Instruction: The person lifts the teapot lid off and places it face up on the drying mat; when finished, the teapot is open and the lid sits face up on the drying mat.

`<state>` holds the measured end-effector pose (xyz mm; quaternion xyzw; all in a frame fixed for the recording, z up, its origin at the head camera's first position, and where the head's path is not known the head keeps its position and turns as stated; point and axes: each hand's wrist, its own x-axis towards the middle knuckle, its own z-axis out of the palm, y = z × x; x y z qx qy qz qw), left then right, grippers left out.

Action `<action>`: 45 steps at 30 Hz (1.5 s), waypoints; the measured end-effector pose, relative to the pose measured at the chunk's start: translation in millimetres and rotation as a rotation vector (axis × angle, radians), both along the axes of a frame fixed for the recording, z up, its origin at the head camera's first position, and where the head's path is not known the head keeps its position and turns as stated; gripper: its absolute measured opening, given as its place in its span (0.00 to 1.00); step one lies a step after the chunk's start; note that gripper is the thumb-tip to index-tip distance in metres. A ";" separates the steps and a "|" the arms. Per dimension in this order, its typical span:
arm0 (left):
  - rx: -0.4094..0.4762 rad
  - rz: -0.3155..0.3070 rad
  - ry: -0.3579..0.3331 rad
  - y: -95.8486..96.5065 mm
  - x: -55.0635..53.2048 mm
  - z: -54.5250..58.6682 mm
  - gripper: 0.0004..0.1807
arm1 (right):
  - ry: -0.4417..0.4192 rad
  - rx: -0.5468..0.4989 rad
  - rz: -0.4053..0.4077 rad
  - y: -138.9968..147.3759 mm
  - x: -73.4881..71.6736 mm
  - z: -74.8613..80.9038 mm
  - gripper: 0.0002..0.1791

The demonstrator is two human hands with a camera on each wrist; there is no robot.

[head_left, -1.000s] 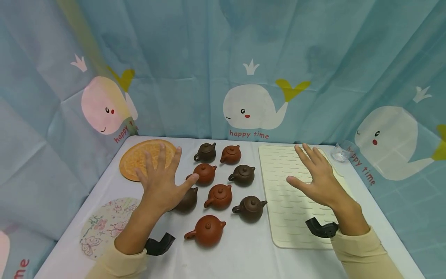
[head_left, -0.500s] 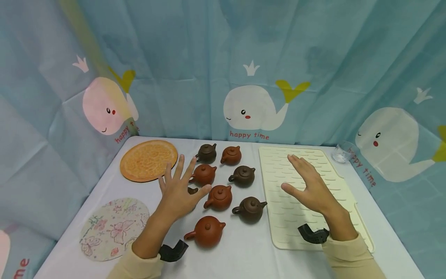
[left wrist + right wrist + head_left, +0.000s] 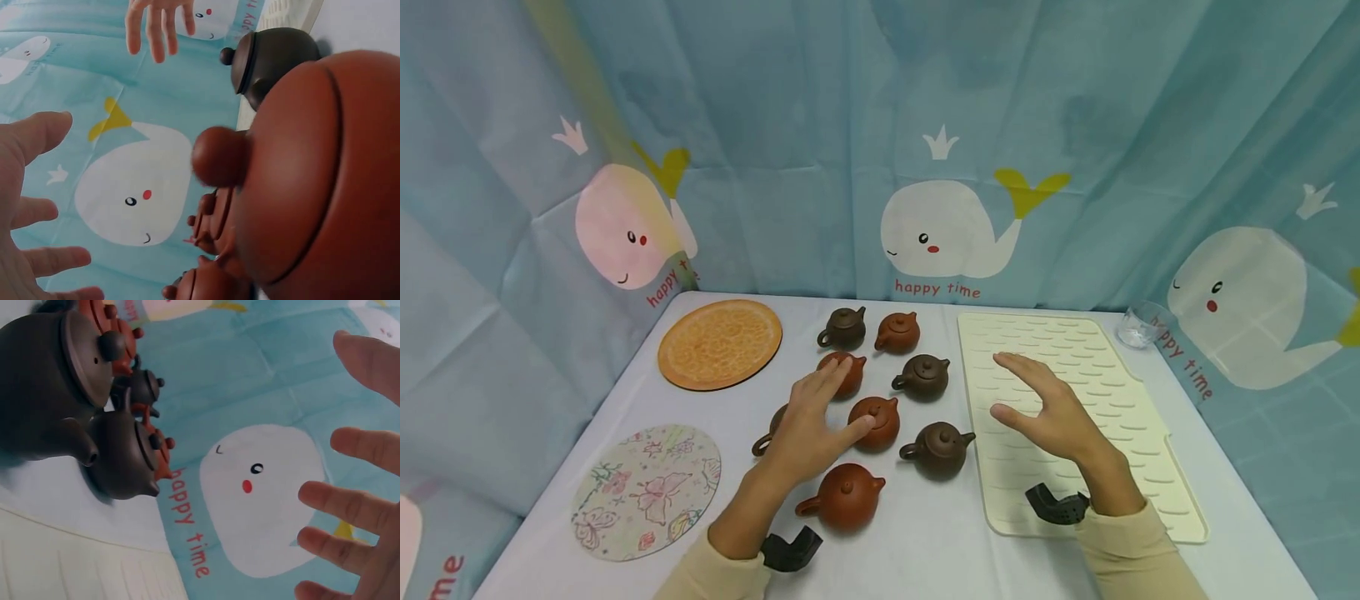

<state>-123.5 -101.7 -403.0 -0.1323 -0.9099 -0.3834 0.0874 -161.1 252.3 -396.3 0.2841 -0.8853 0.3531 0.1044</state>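
My left hand (image 3: 808, 437), fingers extended and thumb apart, hovers over the left part of a group of small clay teapots and holds nothing. It partly hides a dark brown teapot (image 3: 769, 432). Close by are a reddish-brown teapot (image 3: 880, 429), another in front (image 3: 847, 497) and one behind (image 3: 850, 382). Above the left part of a cream ridged mat (image 3: 1075, 508) my right hand (image 3: 1056, 417) is held with straight fingers and nothing in it. Between the hands stand two dark teapots, a nearer one (image 3: 942, 452) and a farther one (image 3: 922, 377).
At the back of the group sit a dark teapot (image 3: 844, 328) and a reddish one (image 3: 898, 332). An orange round mat (image 3: 718, 346) and a floral round mat (image 3: 651, 492) lie on the left. A clear glass cup (image 3: 1138, 327) stands at the back right corner.
My left hand has moved right and nearer, from beside the orange mat to over the teapots, its fingers drawing together. My right hand has moved left and nearer. The teapots stay in place.
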 end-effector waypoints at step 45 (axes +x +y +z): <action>0.205 -0.254 -0.224 48.0 -15.9 -41.9 0.22 | 0.046 -0.055 0.272 -47.5 -4.9 -49.9 0.20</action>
